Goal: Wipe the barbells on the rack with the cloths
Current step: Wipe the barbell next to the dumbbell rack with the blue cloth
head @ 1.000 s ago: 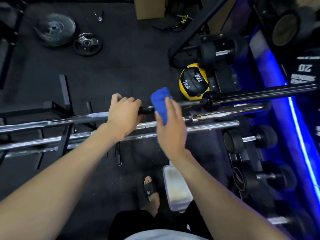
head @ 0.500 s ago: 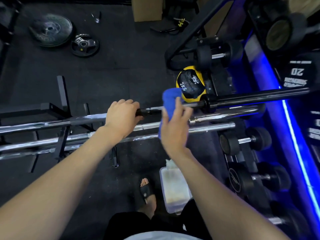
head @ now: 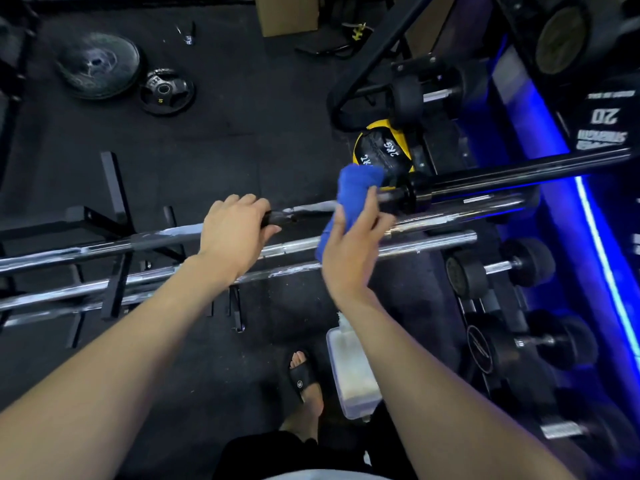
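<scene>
The top barbell (head: 311, 209) crossed mid-frame on the rack (head: 114, 209), blue cloth (head: 349, 206) wrapped over it just right of centre. The right hand (head: 349, 251) clutched that cloth; the left hand (head: 235, 230) curled its grip round the bar just left of it. A clear tub (head: 353, 372) sat on the floor below.

barbells (head: 346, 244) on rack (head: 114, 216) | dumbbells (head: 498, 268) right | plates (head: 100, 64) far left | tub (head: 353, 372) below, near foot (head: 304, 386)

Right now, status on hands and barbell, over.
Left hand grips top barbell. Right hand holds blue cloth on it. Nothing blocking.
</scene>
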